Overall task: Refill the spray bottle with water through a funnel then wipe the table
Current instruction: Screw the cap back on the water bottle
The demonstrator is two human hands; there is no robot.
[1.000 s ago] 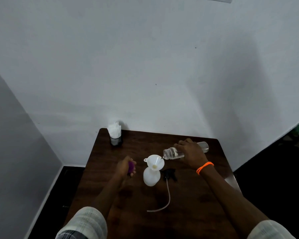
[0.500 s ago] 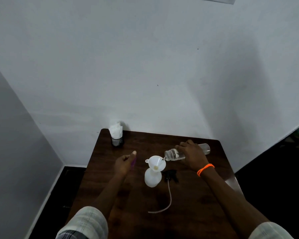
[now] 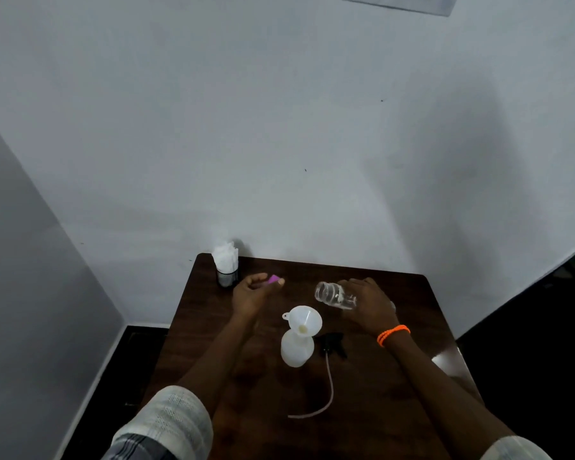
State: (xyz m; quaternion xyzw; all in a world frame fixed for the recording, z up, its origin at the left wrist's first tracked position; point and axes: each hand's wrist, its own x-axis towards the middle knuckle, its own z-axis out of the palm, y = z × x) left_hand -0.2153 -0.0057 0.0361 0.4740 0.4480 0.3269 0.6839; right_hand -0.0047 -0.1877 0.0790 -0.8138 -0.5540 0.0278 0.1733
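Note:
A white spray bottle (image 3: 296, 350) stands on the dark wooden table (image 3: 372, 393) with a white funnel (image 3: 305, 321) in its neck. My right hand (image 3: 367, 302) grips a clear water bottle (image 3: 334, 294), tilted on its side with its open mouth pointing left, above and to the right of the funnel. My left hand (image 3: 254, 292) is at the back left of the table and pinches a small purple cap (image 3: 274, 279). The black spray head (image 3: 334, 343) with its long tube (image 3: 322, 393) lies right of the spray bottle.
A dark cup holding white tissues (image 3: 226, 265) stands at the table's back left corner, just left of my left hand. The white wall rises right behind the table. The floor drops away dark on both sides.
My right hand has lifted the water bottle's mouth away from the funnel and drawn it back and right. My left hand moved away from the spray bottle toward the tissue cup, the purple cap in its fingers.

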